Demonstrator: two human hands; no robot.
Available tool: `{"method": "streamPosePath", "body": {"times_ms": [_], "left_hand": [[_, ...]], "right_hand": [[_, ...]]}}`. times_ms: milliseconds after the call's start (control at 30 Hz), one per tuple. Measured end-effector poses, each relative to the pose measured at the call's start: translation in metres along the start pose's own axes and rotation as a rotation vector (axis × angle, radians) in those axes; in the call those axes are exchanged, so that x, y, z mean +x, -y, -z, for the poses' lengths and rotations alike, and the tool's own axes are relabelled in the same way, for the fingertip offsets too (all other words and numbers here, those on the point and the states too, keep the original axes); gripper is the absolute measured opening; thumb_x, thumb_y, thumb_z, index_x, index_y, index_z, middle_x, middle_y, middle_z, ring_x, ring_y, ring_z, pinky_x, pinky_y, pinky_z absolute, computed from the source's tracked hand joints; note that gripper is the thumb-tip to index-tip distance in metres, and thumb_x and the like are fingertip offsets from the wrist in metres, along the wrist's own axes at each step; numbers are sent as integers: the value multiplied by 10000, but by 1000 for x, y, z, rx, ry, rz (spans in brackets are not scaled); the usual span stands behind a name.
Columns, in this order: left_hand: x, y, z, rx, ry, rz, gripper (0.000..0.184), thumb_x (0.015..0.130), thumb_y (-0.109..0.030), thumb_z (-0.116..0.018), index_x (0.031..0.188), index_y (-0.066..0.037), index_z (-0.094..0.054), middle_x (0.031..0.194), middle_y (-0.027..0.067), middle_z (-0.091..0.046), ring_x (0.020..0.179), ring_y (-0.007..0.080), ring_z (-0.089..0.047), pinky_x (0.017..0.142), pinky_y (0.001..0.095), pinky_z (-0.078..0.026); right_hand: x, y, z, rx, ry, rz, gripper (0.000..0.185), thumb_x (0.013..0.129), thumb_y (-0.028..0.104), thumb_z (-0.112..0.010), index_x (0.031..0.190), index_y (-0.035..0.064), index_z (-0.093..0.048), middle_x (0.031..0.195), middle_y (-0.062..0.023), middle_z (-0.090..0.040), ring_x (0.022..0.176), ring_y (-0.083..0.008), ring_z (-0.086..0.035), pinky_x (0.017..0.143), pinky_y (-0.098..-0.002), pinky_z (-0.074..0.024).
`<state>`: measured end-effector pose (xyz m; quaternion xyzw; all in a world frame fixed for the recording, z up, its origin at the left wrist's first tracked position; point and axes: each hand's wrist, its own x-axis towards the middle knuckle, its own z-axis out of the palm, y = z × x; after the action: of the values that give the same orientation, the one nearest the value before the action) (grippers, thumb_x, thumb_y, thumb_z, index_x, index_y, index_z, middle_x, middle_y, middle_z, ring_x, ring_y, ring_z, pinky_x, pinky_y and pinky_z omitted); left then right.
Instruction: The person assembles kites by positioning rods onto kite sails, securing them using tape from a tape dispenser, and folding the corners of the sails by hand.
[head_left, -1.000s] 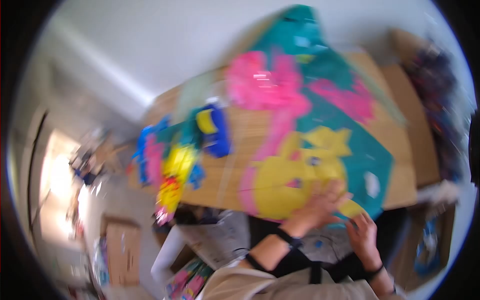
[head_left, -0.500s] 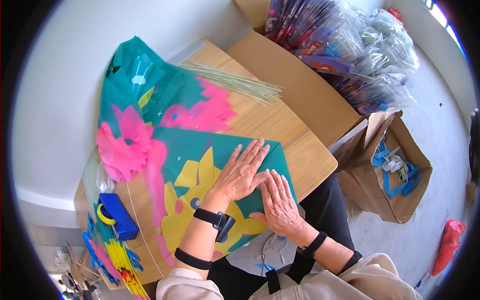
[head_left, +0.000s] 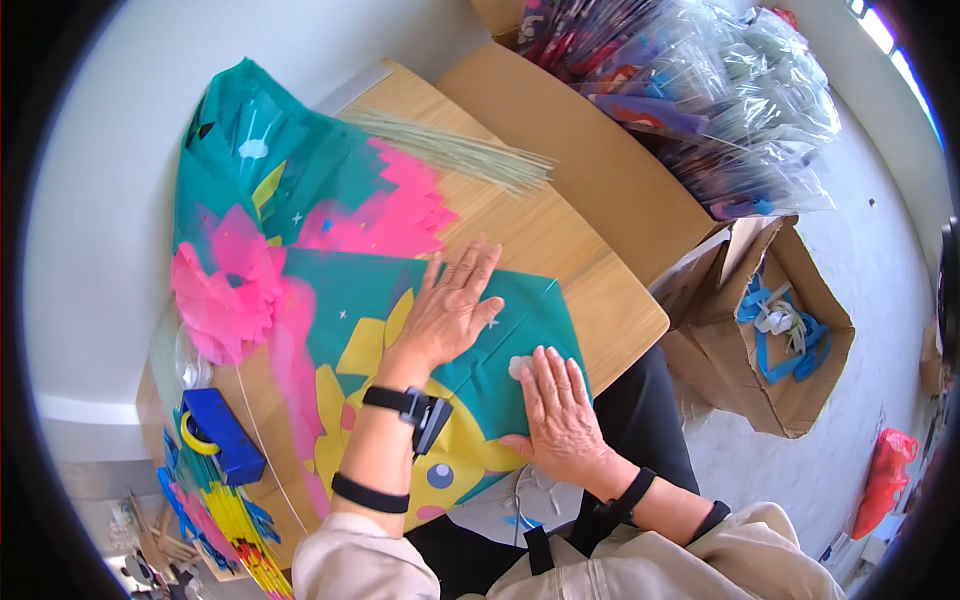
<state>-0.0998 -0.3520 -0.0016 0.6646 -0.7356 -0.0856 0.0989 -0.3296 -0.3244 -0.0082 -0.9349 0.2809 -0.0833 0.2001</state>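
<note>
A teal kite sheet (head_left: 350,278) printed with a yellow cartoon character (head_left: 450,425) lies across the wooden table (head_left: 605,285). My left hand (head_left: 447,315) is over its upper part, palm down and fingers spread, the fingertips slightly blurred. Whether that hand touches the cloth I cannot tell. Flat on the sheet's right side rests my right hand (head_left: 563,418), open, with its fingers stretched out. A small white patch (head_left: 520,367) shows beside its fingertips. Pink frilled strips (head_left: 230,285) and more teal cloth (head_left: 235,130) are bunched at the left.
Thin pale sticks (head_left: 460,150) lie at the table's back edge. A blue tape dispenser (head_left: 222,438) stands at the left. Plastic-wrapped bundles (head_left: 700,100) fill a large carton (head_left: 590,165) behind. An open cardboard box (head_left: 712,375) on the floor holds blue strips (head_left: 770,340).
My left hand has moved left and away from my right hand, which stays on the sheet. The white patch beside the right fingertips now shows. The whole view has shifted slightly.
</note>
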Motion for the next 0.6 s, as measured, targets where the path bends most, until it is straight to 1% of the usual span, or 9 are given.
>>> {"method": "streamPosePath", "body": {"times_ms": [67, 100, 167, 233, 267, 367, 433, 567, 600], "left_hand": [[-29, 2, 21, -40, -27, 51, 661, 942, -506, -343, 1456, -104, -237, 1518, 108, -214, 1399, 296, -194, 1120, 513, -138], [-53, -1, 27, -34, 31, 55, 658, 941, -511, -337, 1459, -119, -233, 1520, 106, -209, 1400, 295, -191, 1122, 512, -133], [-95, -3, 30, -31, 88, 78, 655, 941, -515, -331, 1463, -134, -228, 1522, 104, -204, 1402, 293, -188, 1124, 512, -129], [-126, -1, 25, 25, 176, 126, 643, 937, -521, -331, 1464, -166, -237, 1523, 103, -201, 1402, 289, -190, 1129, 508, -118], [-135, 1, 21, 35, 173, 136, 624, 936, -517, -335, 1460, -189, -253, 1523, 98, -202, 1399, 286, -199, 1132, 505, -113], [-144, 6, 10, 72, 135, 113, 616, 922, -476, -400, 1460, -214, -256, 1522, 76, -214, 1392, 264, -223, 1129, 502, -152], [-143, 10, 7, 59, 153, 110, 622, 916, -480, -397, 1454, -194, -273, 1520, 84, -216, 1391, 276, -223, 1130, 506, -128], [-143, 21, 5, 72, 116, 76, 609, 921, -427, -427, 1455, -180, -271, 1519, 87, -222, 1396, 277, -211, 1132, 487, -127], [-141, 21, 9, -34, 85, 117, 601, 932, -425, -416, 1457, -173, -266, 1517, 93, -227, 1397, 280, -206, 1133, 482, -124]], "right_hand": [[-2, 5, 1, 21, -30, 19, 913, 714, 519, -645, 1305, -121, -373, 1416, -299, -289, 1358, -407, -239, 1121, -493, -161], [-2, 8, 1, 36, -61, 30, 918, 701, 512, -660, 1299, -125, -376, 1409, -305, -292, 1354, -409, -245, 1118, -495, -167], [0, 27, 0, 6, 26, 98, 906, 704, 507, -653, 1309, -109, -380, 1424, -272, -295, 1365, -373, -240, 1124, -485, -160], [1, 42, -18, 34, 82, 368, 878, 726, 506, -630, 1324, -89, -385, 1444, -215, -301, 1377, -313, -241, 1129, -468, -157], [-2, 48, -26, 25, 141, 410, 871, 746, 521, -599, 1356, -55, -365, 1465, -161, -296, 1385, -263, -238, 1137, -454, -144], [-8, 51, -33, -4, 216, 468, 900, 744, 552, -582, 1382, -32, -334, 1475, -153, -286, 1391, -257, -228, 1142, -450, -133], [-10, 53, -30, -16, 285, 453, 922, 739, 575, -576, 1398, -13, -310, 1483, -146, -275, 1396, -252, -218, 1146, -444, -122], [-7, 55, -25, 4, 272, 449, 947, 715, 594, -599, 1381, -22, -325, 1466, -167, -296, 1381, -286, -251, 1134, -458, -142], [-7, 56, -23, 17, 275, 435, 945, 717, 591, -601, 1379, -25, -328, 1463, -173, -296, 1381, -292, -249, 1134, -460, -140]]}}
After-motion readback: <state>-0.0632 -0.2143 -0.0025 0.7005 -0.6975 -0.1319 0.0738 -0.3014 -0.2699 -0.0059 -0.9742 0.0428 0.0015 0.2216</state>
